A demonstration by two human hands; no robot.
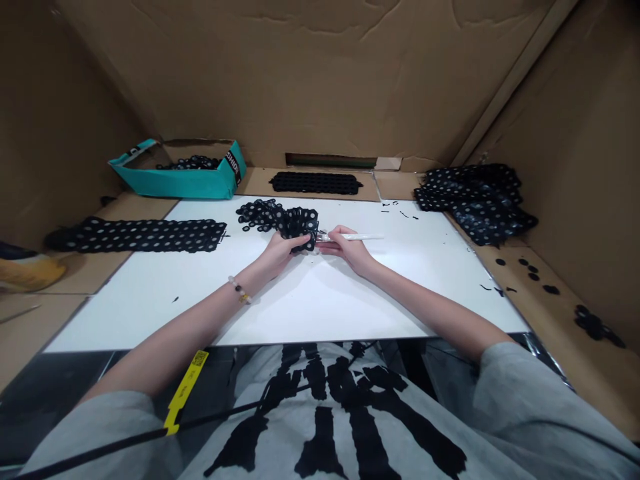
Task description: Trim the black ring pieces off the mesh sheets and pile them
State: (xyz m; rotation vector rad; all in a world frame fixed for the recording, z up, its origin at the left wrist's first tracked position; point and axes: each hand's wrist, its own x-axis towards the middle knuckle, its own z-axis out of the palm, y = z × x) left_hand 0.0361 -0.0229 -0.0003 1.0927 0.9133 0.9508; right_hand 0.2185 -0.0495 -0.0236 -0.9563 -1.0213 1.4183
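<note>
Your left hand (281, 255) pinches one black perforated piece (303, 219) above the middle of the white worktop (310, 307), while your right hand (351, 249) grips one white pen-like tool (365, 237) at that piece's edge — it looks partway through. Around you lie one dotted strip (150, 235) at left, one dark strip (315, 183) behind, one heap (473, 188) at right and one teal box (175, 183) of uncountable black pieces (193, 163) — which are finished doesn't show

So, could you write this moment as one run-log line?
left fingers: hold black dotted piece; right fingers: hold white pen-like tool beside piece; surface: white board; far left: teal box
</note>
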